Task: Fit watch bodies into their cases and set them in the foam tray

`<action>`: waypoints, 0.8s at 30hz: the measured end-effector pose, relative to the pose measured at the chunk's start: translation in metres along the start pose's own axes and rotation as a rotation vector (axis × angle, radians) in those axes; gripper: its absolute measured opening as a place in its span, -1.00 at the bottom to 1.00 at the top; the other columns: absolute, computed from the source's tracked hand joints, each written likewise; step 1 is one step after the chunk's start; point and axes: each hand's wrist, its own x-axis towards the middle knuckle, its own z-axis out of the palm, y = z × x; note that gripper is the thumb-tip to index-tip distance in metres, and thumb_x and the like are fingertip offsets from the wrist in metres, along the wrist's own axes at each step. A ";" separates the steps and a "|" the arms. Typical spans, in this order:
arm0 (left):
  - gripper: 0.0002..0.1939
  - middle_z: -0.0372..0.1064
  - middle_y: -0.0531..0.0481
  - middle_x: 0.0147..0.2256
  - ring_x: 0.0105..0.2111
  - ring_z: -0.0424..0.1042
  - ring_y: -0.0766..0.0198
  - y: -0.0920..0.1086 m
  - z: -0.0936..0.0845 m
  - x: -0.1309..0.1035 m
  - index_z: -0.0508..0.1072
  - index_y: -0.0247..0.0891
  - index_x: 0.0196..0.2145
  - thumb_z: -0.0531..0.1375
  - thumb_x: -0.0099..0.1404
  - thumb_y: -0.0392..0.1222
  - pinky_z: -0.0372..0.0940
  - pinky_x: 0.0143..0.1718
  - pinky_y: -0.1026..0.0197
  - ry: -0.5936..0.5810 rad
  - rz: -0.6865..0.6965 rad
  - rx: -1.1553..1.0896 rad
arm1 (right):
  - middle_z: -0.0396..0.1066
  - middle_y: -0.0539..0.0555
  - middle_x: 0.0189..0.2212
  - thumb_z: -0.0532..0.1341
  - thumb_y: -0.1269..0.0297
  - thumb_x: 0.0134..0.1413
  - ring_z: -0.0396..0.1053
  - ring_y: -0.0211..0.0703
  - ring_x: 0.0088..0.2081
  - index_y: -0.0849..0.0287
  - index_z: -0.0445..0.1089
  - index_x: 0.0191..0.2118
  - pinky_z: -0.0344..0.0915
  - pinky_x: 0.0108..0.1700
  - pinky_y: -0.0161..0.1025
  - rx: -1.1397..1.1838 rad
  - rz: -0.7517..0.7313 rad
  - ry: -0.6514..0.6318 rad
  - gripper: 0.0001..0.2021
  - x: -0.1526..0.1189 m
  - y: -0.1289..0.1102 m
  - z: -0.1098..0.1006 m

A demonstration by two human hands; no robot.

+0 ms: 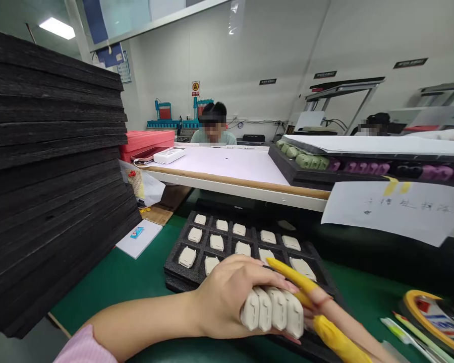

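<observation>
My left hand (236, 297) is closed around a row of several off-white plastic casings (272, 310), pressed side by side with their edges facing me. My right hand (325, 307) wears yellow finger covers. Its fingers are apart and stretched toward the right end of the row, close against my left hand; some fingertips are hidden. Beyond both hands a black foam tray (176, 262) lies on the green mat. Similar off-white casings (217, 242) sit singly in its compartments. The near part of the tray is hidden by my hands.
A tall stack of black foam sheets (53, 166) rises at the left. A white shelf (227, 166) crosses behind the tray, with a paper sign (393, 206) hanging from it. Pens (416, 338) and a yellow tape roll (412, 302) lie right. A person (214, 126) sits opposite.
</observation>
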 end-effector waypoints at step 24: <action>-0.31 0.44 -0.17 0.07 0.11 0.45 0.00 0.009 -0.008 0.008 0.32 -0.13 0.13 0.47 0.09 -0.07 0.36 0.12 -0.02 -0.119 -0.877 -0.959 | 0.55 0.06 -0.06 0.39 0.44 -0.04 0.57 -0.07 -0.09 -0.04 0.24 0.18 0.53 -0.03 -0.23 0.144 -0.255 0.076 -0.35 0.050 -0.059 0.035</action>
